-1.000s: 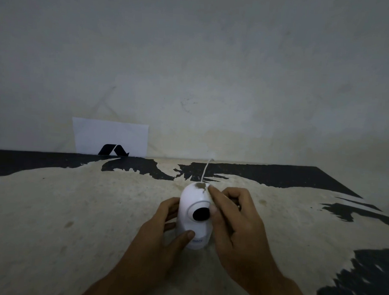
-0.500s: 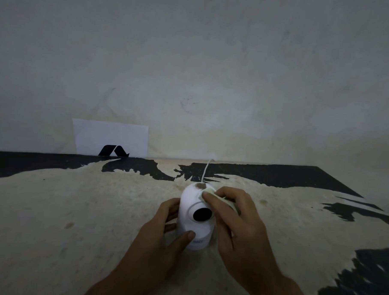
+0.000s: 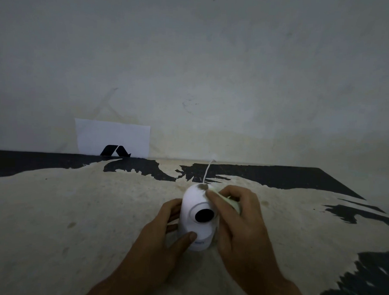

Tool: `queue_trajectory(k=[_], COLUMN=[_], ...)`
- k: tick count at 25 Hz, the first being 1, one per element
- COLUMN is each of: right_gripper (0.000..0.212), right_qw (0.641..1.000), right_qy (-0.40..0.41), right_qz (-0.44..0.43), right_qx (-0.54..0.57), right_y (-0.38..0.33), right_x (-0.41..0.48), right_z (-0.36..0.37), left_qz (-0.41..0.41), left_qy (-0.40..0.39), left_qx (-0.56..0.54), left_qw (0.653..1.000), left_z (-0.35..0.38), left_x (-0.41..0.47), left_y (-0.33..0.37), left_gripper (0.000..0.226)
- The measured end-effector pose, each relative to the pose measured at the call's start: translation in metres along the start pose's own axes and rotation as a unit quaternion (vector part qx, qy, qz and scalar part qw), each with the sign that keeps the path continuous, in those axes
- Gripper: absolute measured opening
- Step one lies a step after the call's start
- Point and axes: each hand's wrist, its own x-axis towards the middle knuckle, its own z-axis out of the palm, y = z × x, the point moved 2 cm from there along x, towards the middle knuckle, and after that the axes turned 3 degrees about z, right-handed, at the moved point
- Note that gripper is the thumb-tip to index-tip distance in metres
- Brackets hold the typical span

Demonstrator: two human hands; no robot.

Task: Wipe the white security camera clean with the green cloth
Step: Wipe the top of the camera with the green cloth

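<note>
Worn black-and-cream table (image 3: 75, 209) under white camera (image 3: 194, 205)

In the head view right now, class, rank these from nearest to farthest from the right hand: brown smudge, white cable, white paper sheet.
From the right hand:
1. Brown smudge, on the camera's top by its fingertips.
2. White cable, trailing behind the camera.
3. White paper sheet, far left against the wall.

No words or numbers can be read. A white paper sheet (image 3: 112, 137) at middle left bears a black angular logo (image 3: 115, 151); the security camera (image 3: 197, 216) has small, illegible lettering low on its front.
</note>
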Motion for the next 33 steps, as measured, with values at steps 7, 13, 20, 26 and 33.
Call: queue_trajectory(k=[7, 13, 20, 26, 33], right_gripper=[0.037, 0.045, 0.043, 0.039, 0.044], right_qw=[0.997, 0.997, 0.998, 0.986, 0.999], right_qy=[-0.058, 0.025, 0.038, -0.011, 0.038], right_qz=[-0.019, 0.078, 0.041, -0.132, 0.015], right_qx=[-0.046, 0.006, 0.015, -0.102, -0.025], right_y=[-0.016, 0.011, 0.002, -0.001, 0.002], right_x=[-0.001, 0.000, 0.000, 0.003, 0.003], right_z=[0.015, 0.004, 0.012, 0.013, 0.006], left_qz=[-0.025, 0.009, 0.006, 0.008, -0.006], left_qy=[0.011, -0.002, 0.000, 0.009, 0.000], left_qx=[0.019, -0.009, -0.007, -0.013, 0.000], left_qw=[0.999, 1.000, 1.000, 1.000, 1.000], left_z=[0.001, 0.000, 0.000, 0.000, -0.001], left_x=[0.001, -0.003, -0.001, -0.004, -0.001], left_y=[0.000, 0.000, 0.002, 0.003, 0.004], left_gripper=[0.060, 0.054, 0.051, 0.056, 0.053])
